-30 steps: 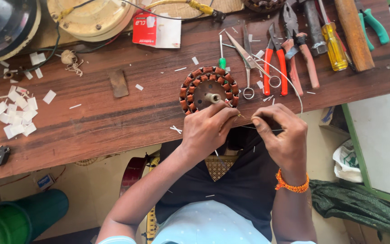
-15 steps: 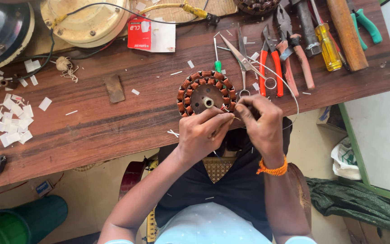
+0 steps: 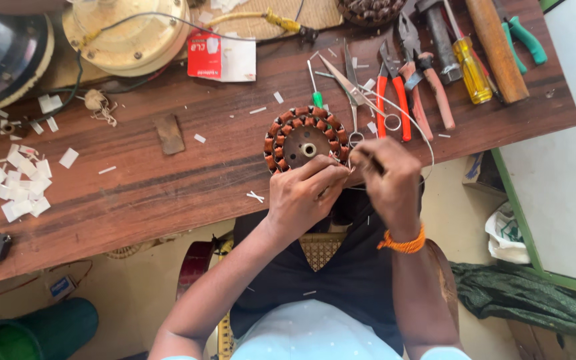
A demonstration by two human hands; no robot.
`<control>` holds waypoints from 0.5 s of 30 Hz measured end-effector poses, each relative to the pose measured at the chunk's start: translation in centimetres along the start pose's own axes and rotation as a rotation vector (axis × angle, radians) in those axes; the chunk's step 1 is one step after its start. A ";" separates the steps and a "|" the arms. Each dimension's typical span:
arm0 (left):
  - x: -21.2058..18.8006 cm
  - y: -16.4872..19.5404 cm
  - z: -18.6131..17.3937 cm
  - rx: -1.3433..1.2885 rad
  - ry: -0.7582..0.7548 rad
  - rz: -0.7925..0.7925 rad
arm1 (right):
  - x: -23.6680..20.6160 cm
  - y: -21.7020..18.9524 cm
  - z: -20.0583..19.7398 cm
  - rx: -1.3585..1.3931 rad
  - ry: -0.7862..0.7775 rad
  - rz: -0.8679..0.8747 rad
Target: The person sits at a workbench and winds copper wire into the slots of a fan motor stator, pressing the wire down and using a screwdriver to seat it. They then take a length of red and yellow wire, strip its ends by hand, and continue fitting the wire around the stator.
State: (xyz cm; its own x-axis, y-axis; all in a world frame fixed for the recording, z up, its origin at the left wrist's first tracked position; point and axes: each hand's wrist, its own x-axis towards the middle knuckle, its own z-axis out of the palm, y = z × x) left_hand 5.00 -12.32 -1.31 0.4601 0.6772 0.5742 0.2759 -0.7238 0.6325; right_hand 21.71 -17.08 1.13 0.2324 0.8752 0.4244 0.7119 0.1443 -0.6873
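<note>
A round motor stator ringed with copper-brown wound coils (image 3: 306, 138) lies at the near edge of the brown wooden workbench (image 3: 168, 193). The left hand (image 3: 305, 193) grips its near rim; the right hand (image 3: 388, 177), just right of the stator, pinches a thin pale wire (image 3: 421, 127).

Copper-brown coils on dark stator (image 3: 306, 137); red-handled pliers (image 3: 395, 90); yellow screwdriver (image 3: 469, 67); orange wristband (image 3: 403, 244); brown wood-grain counter (image 3: 168, 187)

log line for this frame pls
left hand: steadies wound stator ring at bench edge | right hand: pinches thin wire beside ring | scissors, pliers behind
</note>
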 end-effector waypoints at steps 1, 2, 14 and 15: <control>0.0 -0.1 0.0 -0.010 0.016 -0.010 | -0.5 -0.1 0.4 0.030 -0.009 0.007; 0.1 -0.2 0.0 -0.016 0.021 -0.011 | -1.1 -0.2 0.6 0.062 -0.024 0.015; 0.2 -0.4 0.1 -0.069 -0.051 -0.052 | -1.0 0.6 0.0 -0.004 0.010 -0.060; 0.3 -0.4 0.0 -0.082 -0.048 -0.061 | -1.3 0.5 0.2 -0.002 0.007 -0.072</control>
State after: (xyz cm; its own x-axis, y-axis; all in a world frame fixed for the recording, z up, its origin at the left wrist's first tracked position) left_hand 5.05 -11.84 -1.42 0.4854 0.7110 0.5089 0.2358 -0.6669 0.7069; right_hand 21.60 -18.01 0.12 0.1848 0.8594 0.4768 0.7282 0.2061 -0.6536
